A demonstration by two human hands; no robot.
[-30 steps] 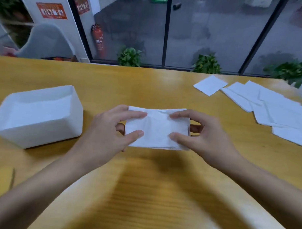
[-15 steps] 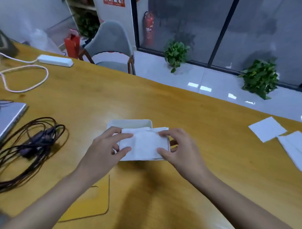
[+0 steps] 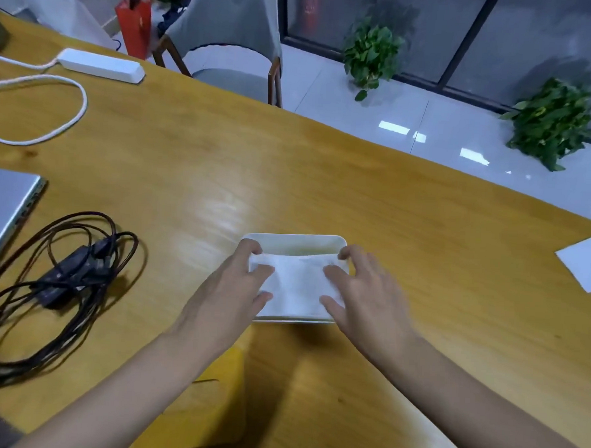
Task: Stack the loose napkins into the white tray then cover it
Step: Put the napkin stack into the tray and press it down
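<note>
Your left hand (image 3: 230, 290) and right hand (image 3: 372, 293) hold a stack of napkins (image 3: 295, 284) between them, one hand at each short end. The stack sits inside the white tray (image 3: 293, 239), filling most of it, with a strip of the tray's floor showing along the far wall. Your left fingers curl over the left end of the stack, one fingertip hooked at its far corner, so that hand grips the napkins. Your right hand is somewhat blurred, but its fingers lie on the right end, with one bent round the far corner at the tray's rim, and it too holds the stack. Whether the stack lies flat on the tray's floor I cannot tell.

The tray stands on the wooden bench (image 3: 322, 178), directly in front of you. A yellow flat piece (image 3: 214, 402) lies on the bench below your left forearm, partly hidden by it. One loose napkin (image 3: 584, 264) lies at the right edge of the view, well apart from the tray.

To your left lie a tangle of black cables (image 3: 68, 276), the corner of a grey laptop (image 3: 3, 207), and, farther off, a white power strip (image 3: 102, 65) with its looped white cord (image 3: 75, 115). A grey chair (image 3: 227, 37) stands beyond the bench.
</note>
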